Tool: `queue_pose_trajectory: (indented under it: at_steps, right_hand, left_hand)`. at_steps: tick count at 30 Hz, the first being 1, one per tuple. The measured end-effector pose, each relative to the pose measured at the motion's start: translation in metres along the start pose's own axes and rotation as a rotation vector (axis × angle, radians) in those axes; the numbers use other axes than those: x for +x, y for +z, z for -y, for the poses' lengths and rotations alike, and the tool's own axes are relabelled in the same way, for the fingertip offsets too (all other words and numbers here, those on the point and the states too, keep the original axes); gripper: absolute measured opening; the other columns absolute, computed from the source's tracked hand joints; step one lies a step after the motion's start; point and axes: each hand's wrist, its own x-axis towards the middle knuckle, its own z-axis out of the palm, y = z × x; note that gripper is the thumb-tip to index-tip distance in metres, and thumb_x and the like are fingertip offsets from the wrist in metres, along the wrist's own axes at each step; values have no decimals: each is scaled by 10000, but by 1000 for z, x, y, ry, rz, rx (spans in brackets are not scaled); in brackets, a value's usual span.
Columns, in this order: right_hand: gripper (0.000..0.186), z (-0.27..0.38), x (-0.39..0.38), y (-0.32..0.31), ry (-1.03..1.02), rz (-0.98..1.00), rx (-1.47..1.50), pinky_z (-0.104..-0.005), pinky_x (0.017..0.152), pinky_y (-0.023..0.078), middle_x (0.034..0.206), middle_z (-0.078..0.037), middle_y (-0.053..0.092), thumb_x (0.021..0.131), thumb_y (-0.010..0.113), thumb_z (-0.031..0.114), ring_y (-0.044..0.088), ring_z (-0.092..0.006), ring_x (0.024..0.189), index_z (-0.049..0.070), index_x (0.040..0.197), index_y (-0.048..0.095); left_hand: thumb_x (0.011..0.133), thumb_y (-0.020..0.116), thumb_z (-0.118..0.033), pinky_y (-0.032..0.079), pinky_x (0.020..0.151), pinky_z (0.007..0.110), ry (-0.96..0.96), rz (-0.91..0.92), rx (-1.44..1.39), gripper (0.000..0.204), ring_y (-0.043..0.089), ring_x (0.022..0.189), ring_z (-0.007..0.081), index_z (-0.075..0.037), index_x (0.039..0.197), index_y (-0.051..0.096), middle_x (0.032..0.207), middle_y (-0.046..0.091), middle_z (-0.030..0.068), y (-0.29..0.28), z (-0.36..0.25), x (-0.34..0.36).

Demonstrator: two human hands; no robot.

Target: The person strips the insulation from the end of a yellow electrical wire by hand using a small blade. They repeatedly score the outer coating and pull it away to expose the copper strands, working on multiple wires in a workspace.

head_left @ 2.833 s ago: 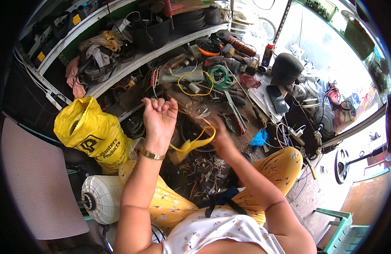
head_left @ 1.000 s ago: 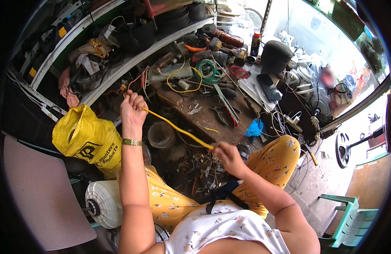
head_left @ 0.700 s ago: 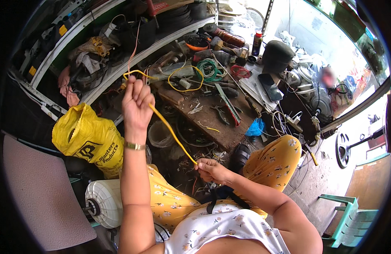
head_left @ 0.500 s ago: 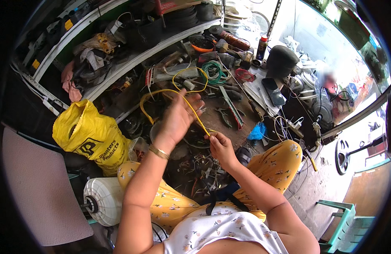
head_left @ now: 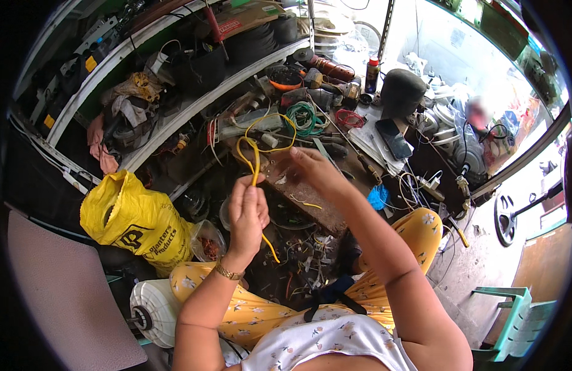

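Note:
A length of yellow wire (head_left: 256,162) stands bent into a bundle above my left hand (head_left: 247,207), whose fingers are closed round it. Below the fist, one loose end hangs down over the floor scraps. From the bundle the wire runs on in a wide loop over the bench. My right hand (head_left: 315,170) is to the right and a little farther away, its fingertips pinched at the near side of that loop; its lower fingers are partly blurred. Under my right hand lies the worn brown bench board (head_left: 323,213), with a short yellow wire piece (head_left: 307,204) on it.
A yellow sack (head_left: 134,222) and a clear bag of copper-coloured scraps (head_left: 208,242) stand at left. Behind are a green wire coil (head_left: 303,119), a red wire coil (head_left: 349,118), power tools, a spray can (head_left: 372,75) and a phone (head_left: 394,138). Shelves (head_left: 236,77) cross the back left.
My left hand, open before, has come nearer and closed on the yellow wire. The right hand has left the wire end and moved farther away to the loop. The view has shifted slightly.

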Motion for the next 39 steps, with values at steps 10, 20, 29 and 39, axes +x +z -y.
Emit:
queue_pose_trajectory:
  at_steps: [10,20,29,39]
  right_hand:
    - [341,-86,-9,-128,53,-563,-1500,-453,786,450,978,-186,606,776,675,254,564,-396,892,37,1013,562]
    - [284,-7,-28,-66,-359,-520,-567,-312,677,431,791,-54,478,924,522,241,462,-124,707,63,1119,418]
    - [313,77,-78,-64,-541,-1049,-532,-254,703,419,974,-78,566,945,496,285,513,-127,781,9,1090,525]
    - [193,4,-36,19,-110,-149,-98,-190,490,355,759,8,534,956,495,180,455,-41,594,60,1107,494]
  left_hand:
    - [972,445,-358,182,370,194,436,-526,-118,263,224,440,21,-123,857,474,583,262,-73,-121,-94,21]
    - [980,431,-315,281,415,175,-139,-124,-526,190,319,514,40,-148,929,507,615,329,-64,-38,-5,27]
    - [994,396,-289,237,418,175,-246,-151,-638,190,286,523,45,-145,922,495,627,305,-59,-8,14,33]
    - [995,396,-329,260,447,174,-382,42,-506,195,294,533,21,-169,905,462,627,296,-79,38,23,18]
